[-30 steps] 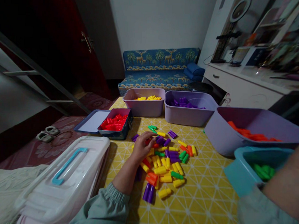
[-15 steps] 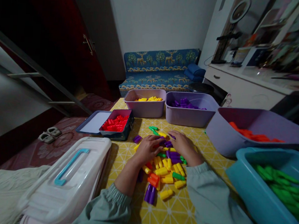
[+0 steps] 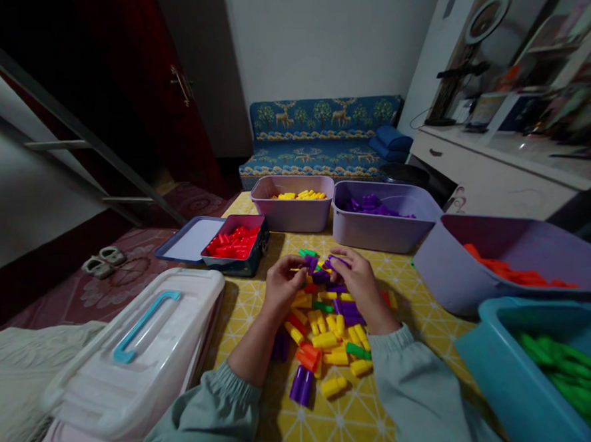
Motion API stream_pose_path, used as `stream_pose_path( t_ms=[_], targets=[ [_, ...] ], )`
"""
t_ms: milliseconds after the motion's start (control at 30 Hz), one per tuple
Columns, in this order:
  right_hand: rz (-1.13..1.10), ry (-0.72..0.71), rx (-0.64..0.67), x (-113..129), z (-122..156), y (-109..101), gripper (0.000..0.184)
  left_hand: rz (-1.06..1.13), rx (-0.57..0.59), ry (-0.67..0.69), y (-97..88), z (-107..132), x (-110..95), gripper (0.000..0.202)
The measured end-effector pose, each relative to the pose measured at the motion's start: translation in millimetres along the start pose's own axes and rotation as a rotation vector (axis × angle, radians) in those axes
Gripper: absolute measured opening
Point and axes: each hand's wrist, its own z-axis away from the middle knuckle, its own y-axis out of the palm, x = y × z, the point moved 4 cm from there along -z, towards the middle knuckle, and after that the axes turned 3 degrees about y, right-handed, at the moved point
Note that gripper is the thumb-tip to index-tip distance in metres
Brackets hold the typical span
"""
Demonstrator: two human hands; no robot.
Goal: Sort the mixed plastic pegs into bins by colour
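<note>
Left of the pile of coloured pieces point(image 3: 324, 341) is a white box point(image 3: 167, 360); right of the pile is a blue tub point(image 3: 509, 377). Over the pile's far part, the left hand point(image 3: 282, 285) pinches a purple piece point(image 3: 311, 263), and the right hand point(image 3: 360, 285) grips a second purple piece point(image 3: 340, 259). Behind the pile stand two purple bins point(image 3: 293, 217); farther behind the pile is a sofa point(image 3: 325, 146).
</note>
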Motion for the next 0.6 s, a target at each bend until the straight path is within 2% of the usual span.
stream_pose_path(
  t_ms=[100,233,400,600],
  targets=[
    [-0.083,0.104,0.194,-1,8,18,0.042,0.236,-0.045,-0.082,-0.9,-1,-1,0.035],
    [-0.066,0.076,0.271,-2,14,31,0.041,0.326,-0.010,-0.151,1.0,-2,-3,0.042],
    [0.045,0.037,0.260,-4,16,40,0.025,0.304,-0.030,-0.176,0.3,0,-2,0.036],
    [0.057,0.029,0.144,-2,15,34,0.026,0.246,0.010,-0.159,2.2,-1,0,0.039]
  ],
)
